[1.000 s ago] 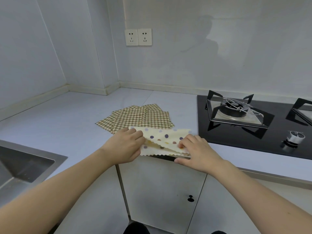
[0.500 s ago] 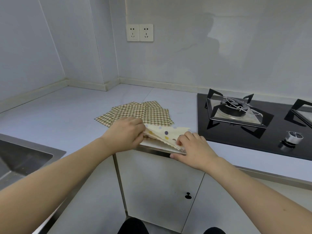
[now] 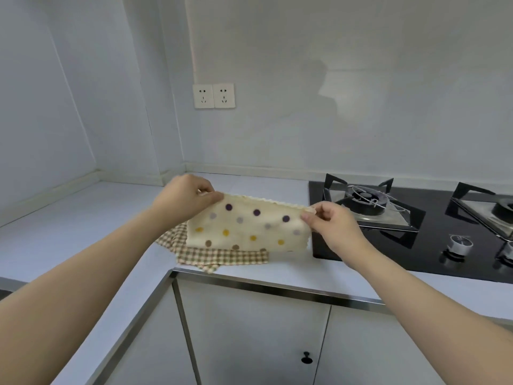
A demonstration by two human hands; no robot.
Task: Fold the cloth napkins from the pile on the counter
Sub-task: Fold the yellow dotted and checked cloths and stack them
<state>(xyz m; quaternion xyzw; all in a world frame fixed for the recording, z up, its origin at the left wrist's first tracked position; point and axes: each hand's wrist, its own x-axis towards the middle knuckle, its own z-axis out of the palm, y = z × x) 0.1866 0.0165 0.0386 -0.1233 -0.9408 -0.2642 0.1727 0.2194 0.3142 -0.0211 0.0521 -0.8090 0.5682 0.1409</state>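
A cream napkin with coloured polka dots (image 3: 247, 229) hangs stretched in the air above the counter. My left hand (image 3: 186, 201) pinches its upper left corner. My right hand (image 3: 330, 226) pinches its upper right corner. Under and behind it lies a pile of brown checked napkins (image 3: 222, 257) on the pale counter (image 3: 69, 226), partly hidden by the dotted napkin.
A black gas hob (image 3: 416, 240) with two burners and knobs fills the counter to the right. A double wall socket (image 3: 213, 95) is on the back wall. White cabinet doors (image 3: 249, 343) sit below the counter's metal edge.
Both hands lifted the dotted napkin off the counter edge and spread it out flat between them, over the checked pile. The camera tilted upward.
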